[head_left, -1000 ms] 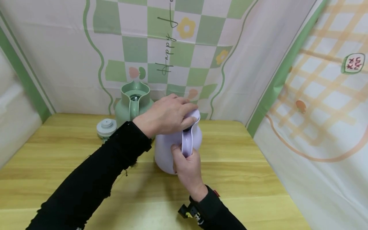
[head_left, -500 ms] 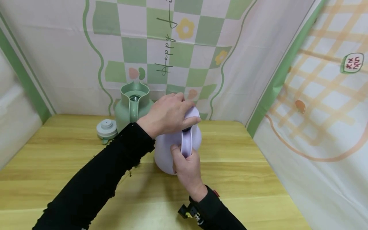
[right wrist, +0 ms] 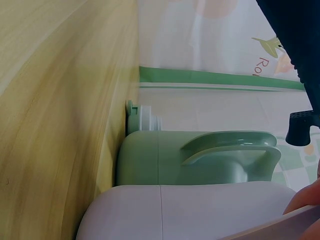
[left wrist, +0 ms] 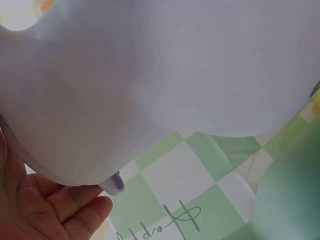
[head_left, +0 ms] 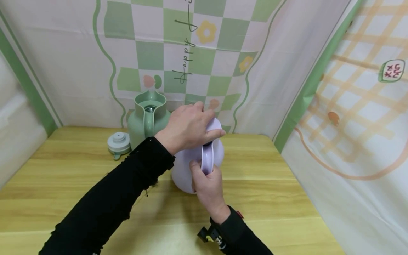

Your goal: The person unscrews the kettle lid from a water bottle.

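Note:
A lilac thermos jug [head_left: 185, 171] stands upright on the table, its handle [head_left: 207, 159] towards me. My right hand [head_left: 208, 187] grips that handle, thumb along its left side. Over the jug's top, my left hand [head_left: 188, 127] holds the lilac lid [head_left: 214, 124], thumb on the near side and fingers over the far side. Much of the lid is hidden under the hand. In the left wrist view the fingers [left wrist: 75, 212] curl beside the jug's rim and a small lilac tab [left wrist: 114, 185].
Behind and left stands a green thermos jug [head_left: 137, 129] with its mouth uncovered. Its grey-green stopper lid [head_left: 118, 143] lies to its left on the wooden table [head_left: 261, 212]. A patterned cloth [head_left: 149, 55] hangs at the back, another cloth [head_left: 350, 141] at the right.
My left hand has turned slightly on the lid, its thumb shifting to the right and the forearm following a little. My right hand and the lilac jug have stayed in place.

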`<act>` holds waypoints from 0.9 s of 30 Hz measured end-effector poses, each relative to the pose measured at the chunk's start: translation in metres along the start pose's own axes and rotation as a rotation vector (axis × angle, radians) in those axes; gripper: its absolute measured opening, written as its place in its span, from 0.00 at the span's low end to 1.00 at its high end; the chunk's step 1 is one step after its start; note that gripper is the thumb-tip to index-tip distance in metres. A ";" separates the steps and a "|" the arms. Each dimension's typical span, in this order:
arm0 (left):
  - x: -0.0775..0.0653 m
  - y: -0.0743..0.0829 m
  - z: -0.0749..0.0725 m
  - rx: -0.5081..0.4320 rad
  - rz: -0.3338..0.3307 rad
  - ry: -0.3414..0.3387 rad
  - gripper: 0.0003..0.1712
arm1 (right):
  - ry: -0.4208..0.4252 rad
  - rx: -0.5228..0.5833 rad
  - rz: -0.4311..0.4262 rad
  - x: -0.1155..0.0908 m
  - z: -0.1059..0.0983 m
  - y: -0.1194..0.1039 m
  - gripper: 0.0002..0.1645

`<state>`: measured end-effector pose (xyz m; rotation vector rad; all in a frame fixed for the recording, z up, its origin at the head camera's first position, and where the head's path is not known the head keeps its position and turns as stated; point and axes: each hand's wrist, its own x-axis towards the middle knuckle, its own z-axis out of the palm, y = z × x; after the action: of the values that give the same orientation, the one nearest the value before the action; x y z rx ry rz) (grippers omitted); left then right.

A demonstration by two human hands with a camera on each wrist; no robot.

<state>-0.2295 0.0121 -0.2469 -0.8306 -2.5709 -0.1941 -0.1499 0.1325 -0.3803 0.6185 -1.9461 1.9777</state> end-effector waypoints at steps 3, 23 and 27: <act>0.000 0.000 -0.001 0.022 -0.002 -0.005 0.33 | -0.001 -0.002 0.001 0.000 0.000 -0.001 0.26; -0.007 -0.001 -0.005 0.091 -0.024 0.029 0.37 | -0.015 -0.006 0.015 -0.001 -0.001 -0.001 0.27; -0.008 0.000 -0.006 0.115 -0.036 0.032 0.38 | -0.008 -0.006 0.023 0.000 -0.001 -0.001 0.26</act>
<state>-0.2210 0.0064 -0.2449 -0.7340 -2.5411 -0.0683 -0.1493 0.1335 -0.3799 0.6059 -1.9716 1.9846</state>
